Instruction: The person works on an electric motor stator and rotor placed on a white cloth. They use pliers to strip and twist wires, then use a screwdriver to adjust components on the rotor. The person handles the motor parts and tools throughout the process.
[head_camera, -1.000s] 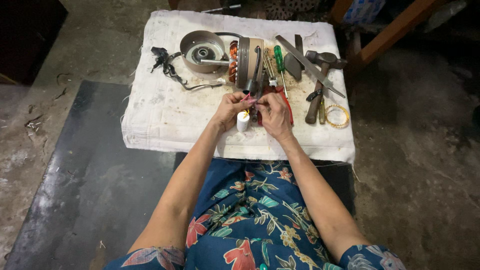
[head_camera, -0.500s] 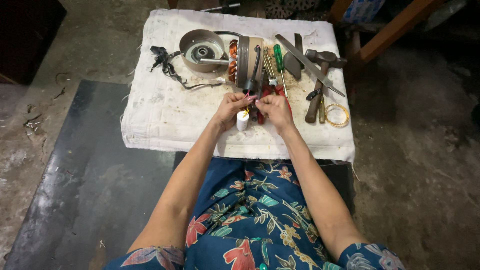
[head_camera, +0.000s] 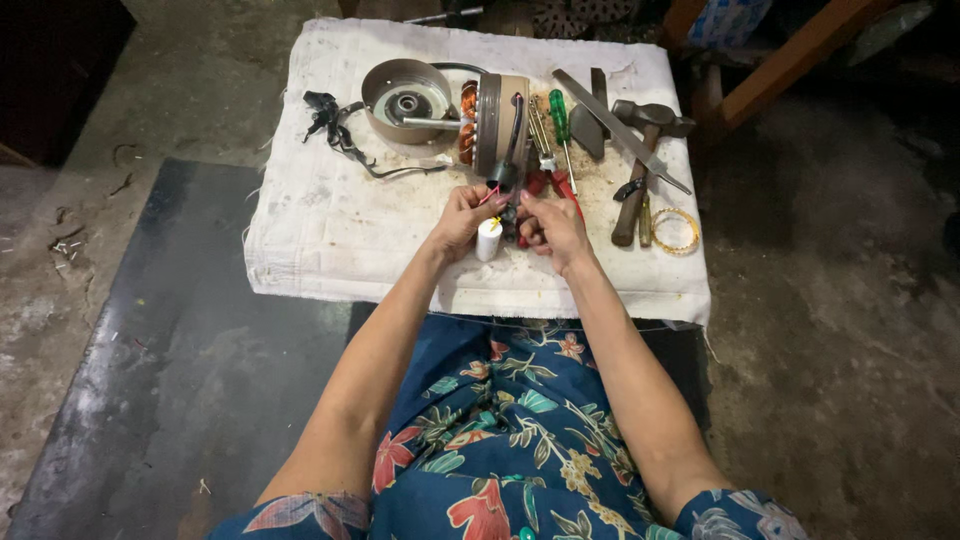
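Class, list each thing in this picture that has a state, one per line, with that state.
Left hand: fingers pinched on the wires.
Right hand: closed on the wires.
White cylinder: upright between the hands.
Motor stator: on edge.
Round metal cover: open side up.
Hammer: lying flat.
Green-handled screwdriver: lying flat.

We see a rough grey concrete floor (head_camera: 850, 330), stained and cracked, with small bits of debris at the left side. On it lies a dark, flat rubber mat (head_camera: 150, 380), dusty and worn at its edges. On the mat stands a low surface covered with a dirty white cloth (head_camera: 330, 230), whose edges are frayed. At the top right we see slanting brown wooden furniture legs (head_camera: 790, 65), near a blue patterned fabric (head_camera: 730, 20). At the top left there is a dark, box-like object (head_camera: 55, 70), too shadowed to identify. The light is dim and soft; the corners stay dark.
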